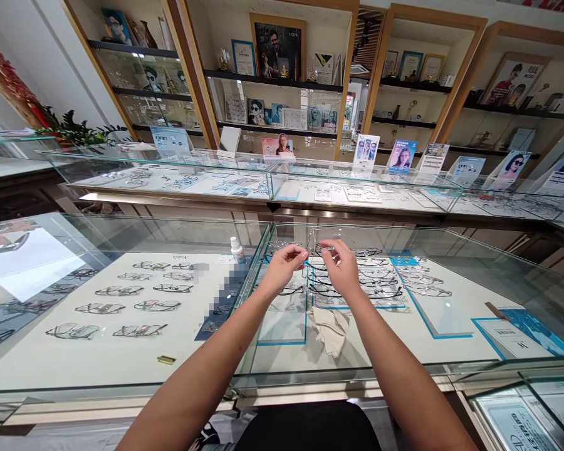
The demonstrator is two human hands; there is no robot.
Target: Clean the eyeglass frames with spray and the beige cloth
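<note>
Above the glass display case, my left hand (286,266) and my right hand (341,266) are raised close together. Between them is a thin-framed pair of eyeglasses (312,239), its fine wire parts showing near my fingertips. Both hands have thumb and fingers pinched on it; the exact grip points are too small to make out. Below my right hand lies a crumpled beige cloth (329,329). Rows of dark-rimmed eyeglasses (378,291) rest on a blue-edged board beneath my hands.
A small white spray bottle (237,250) stands left of my hands. More eyeglasses (73,331) lie in the left case. A small brass-coloured piece (166,359) sits near the front. Farther back run another glass counter (357,191) with upright cards and shelves (277,81).
</note>
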